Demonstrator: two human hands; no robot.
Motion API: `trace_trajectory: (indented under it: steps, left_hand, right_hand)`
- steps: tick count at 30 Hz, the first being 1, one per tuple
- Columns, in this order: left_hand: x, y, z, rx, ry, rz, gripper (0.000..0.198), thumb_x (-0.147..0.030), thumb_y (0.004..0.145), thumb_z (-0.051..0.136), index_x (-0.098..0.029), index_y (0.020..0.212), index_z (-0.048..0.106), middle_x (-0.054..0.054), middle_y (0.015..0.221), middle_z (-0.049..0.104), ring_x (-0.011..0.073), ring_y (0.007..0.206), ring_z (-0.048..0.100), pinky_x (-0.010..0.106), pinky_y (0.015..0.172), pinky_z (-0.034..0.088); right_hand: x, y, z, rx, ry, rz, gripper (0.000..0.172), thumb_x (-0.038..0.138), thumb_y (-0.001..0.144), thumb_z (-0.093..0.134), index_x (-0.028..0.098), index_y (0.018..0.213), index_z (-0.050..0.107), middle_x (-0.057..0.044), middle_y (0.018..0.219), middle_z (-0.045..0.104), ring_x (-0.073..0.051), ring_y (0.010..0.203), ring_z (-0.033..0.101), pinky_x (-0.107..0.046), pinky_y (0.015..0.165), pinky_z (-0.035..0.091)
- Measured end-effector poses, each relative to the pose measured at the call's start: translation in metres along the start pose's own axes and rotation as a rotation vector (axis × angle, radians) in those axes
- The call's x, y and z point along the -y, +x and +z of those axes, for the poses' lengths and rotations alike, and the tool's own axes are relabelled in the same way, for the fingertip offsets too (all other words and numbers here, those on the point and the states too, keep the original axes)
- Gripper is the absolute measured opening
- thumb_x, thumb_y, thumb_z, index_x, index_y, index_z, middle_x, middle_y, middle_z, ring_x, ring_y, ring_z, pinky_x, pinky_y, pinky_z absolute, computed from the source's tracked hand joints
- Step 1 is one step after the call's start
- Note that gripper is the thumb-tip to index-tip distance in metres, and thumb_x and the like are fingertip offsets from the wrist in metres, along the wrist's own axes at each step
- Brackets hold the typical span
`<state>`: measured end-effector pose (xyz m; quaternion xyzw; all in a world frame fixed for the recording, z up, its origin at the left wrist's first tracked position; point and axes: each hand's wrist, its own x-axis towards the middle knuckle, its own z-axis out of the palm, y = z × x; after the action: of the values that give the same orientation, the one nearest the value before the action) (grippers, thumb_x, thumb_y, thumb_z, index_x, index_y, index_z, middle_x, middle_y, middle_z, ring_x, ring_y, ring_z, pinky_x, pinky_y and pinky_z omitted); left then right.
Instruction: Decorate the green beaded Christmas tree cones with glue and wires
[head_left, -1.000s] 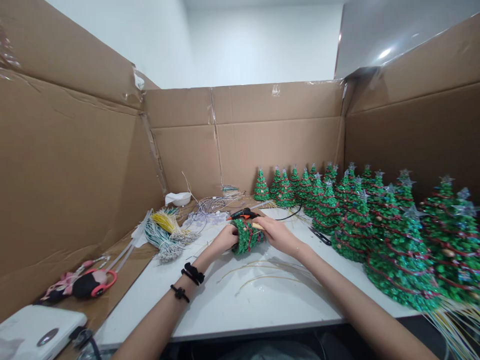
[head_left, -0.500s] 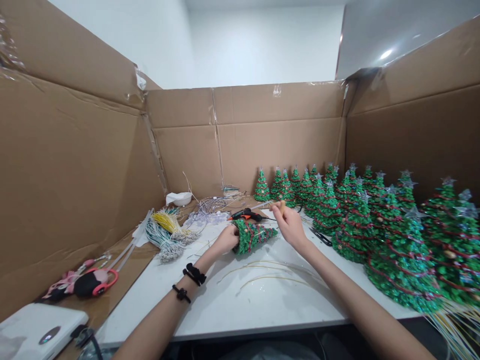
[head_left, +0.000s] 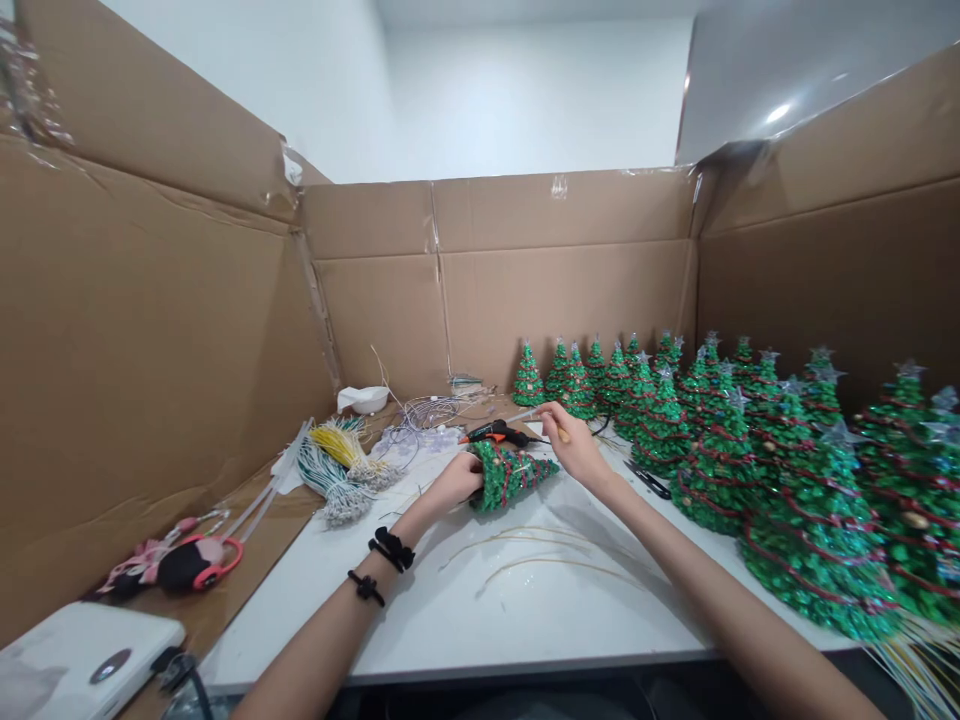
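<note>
My left hand point(head_left: 459, 480) is closed on the base of a small green tinsel Christmas tree point(head_left: 513, 477), its fingertips hidden inside the open bottom. The tree lies on its side above the white tabletop, tip pointing right, with a red garland around it. My right hand point(head_left: 571, 445) is closed around a tool with a tan wooden handle point(head_left: 564, 435), just above and right of the tree's tip. I cannot make out the tool's working end. Behind the tree rests a black and orange glue gun point(head_left: 496, 432). Pale wires point(head_left: 540, 560) lie in front of it.
Rows of finished-looking trees point(head_left: 720, 440) crowd the right side. Black scissors or snips point(head_left: 648, 480) lie beside them. Bundles of white, green and yellow wire point(head_left: 345, 465) are at left, near a white bowl point(head_left: 365, 400), a plush keychain point(head_left: 184, 567) and a white device point(head_left: 82, 660). Cardboard walls point(head_left: 562, 290) surround the table.
My right hand has turned slightly, and the wooden handle that pointed up now sits lower against the fingers. My left hand still holds the tree. The whole view has shifted a little.
</note>
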<state>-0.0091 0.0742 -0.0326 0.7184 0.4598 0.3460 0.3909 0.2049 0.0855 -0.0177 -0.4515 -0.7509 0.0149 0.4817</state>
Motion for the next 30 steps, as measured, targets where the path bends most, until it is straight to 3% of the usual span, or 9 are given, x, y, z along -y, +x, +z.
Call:
trace_trajectory:
  steps: [5, 8, 12, 19, 23, 27, 30]
  left_hand:
    - [-0.007, -0.005, 0.000, 0.027, -0.039, -0.014, 0.009, -0.013, 0.058, 0.056, -0.013, 0.056, 0.066, -0.001, 0.052, 0.059, 0.0140, 0.058, 0.052, 0.023, 0.058, 0.040]
    - [-0.006, -0.005, 0.000, 0.024, -0.083, -0.055, 0.006, -0.013, 0.055, 0.056, -0.012, 0.054, 0.062, -0.002, 0.050, 0.055, 0.0109, 0.051, 0.046, 0.021, 0.052, 0.034]
    - [0.000, -0.002, -0.001, 0.019, -0.134, -0.127, 0.007, -0.017, 0.053, 0.054, -0.013, 0.054, 0.059, -0.003, 0.045, 0.048, 0.0070, 0.043, 0.035, 0.020, 0.045, 0.023]
    - [0.001, 0.000, 0.000, -0.018, -0.144, -0.140, 0.007, -0.020, 0.053, 0.054, -0.014, 0.051, 0.056, -0.005, 0.043, 0.043, 0.0072, 0.042, 0.031, 0.021, 0.045, 0.021]
    - [-0.004, 0.000, -0.008, -0.022, -0.065, -0.085, 0.014, -0.024, 0.056, 0.056, -0.014, 0.046, 0.056, -0.005, 0.042, 0.040, 0.0085, 0.047, 0.033, 0.021, 0.048, 0.026]
    - [-0.009, -0.004, -0.023, 0.109, 0.038, -0.052, 0.012, -0.023, 0.057, 0.059, -0.014, 0.050, 0.062, -0.004, 0.047, 0.050, 0.0115, 0.054, 0.043, 0.021, 0.057, 0.034]
    - [-0.013, -0.008, -0.026, 0.233, 0.031, 0.006, 0.013, -0.022, 0.063, 0.056, -0.016, 0.057, 0.066, -0.002, 0.055, 0.059, 0.0146, 0.064, 0.051, 0.023, 0.066, 0.040]
  right_hand:
    - [-0.006, 0.039, 0.032, 0.420, -0.439, -0.031, 0.029, 0.030, 0.094, 0.034, 0.020, 0.107, 0.058, -0.009, 0.092, 0.067, -0.022, 0.088, 0.060, -0.026, 0.071, 0.040]
    - [-0.007, 0.059, 0.057, 0.512, -0.457, -0.048, 0.027, 0.031, 0.090, 0.044, 0.017, 0.092, 0.066, -0.012, 0.091, 0.068, -0.023, 0.090, 0.061, -0.026, 0.077, 0.040]
    - [-0.013, 0.070, 0.081, 0.558, -0.468, -0.006, 0.039, 0.049, 0.078, 0.059, 0.011, 0.080, 0.069, -0.017, 0.089, 0.068, -0.029, 0.094, 0.059, -0.031, 0.083, 0.040]
    - [-0.033, 0.066, 0.098, 0.559, -0.352, 0.071, 0.037, 0.052, 0.073, 0.060, 0.018, 0.084, 0.069, -0.007, 0.078, 0.069, -0.023, 0.073, 0.062, -0.028, 0.065, 0.045]
    - [-0.037, 0.062, 0.105, 0.495, -0.290, 0.111, 0.029, 0.045, 0.070, 0.065, 0.017, 0.074, 0.067, -0.008, 0.072, 0.068, -0.023, 0.068, 0.062, -0.027, 0.060, 0.045]
    - [-0.034, 0.062, 0.098, 0.390, -0.205, 0.171, 0.025, 0.038, 0.071, 0.062, 0.015, 0.061, 0.064, -0.007, 0.059, 0.064, -0.020, 0.057, 0.059, -0.024, 0.052, 0.041]
    - [-0.032, 0.064, 0.078, 0.251, -0.147, 0.218, 0.030, 0.040, 0.076, 0.055, 0.012, 0.069, 0.064, -0.009, 0.063, 0.064, -0.019, 0.059, 0.059, -0.023, 0.051, 0.040]
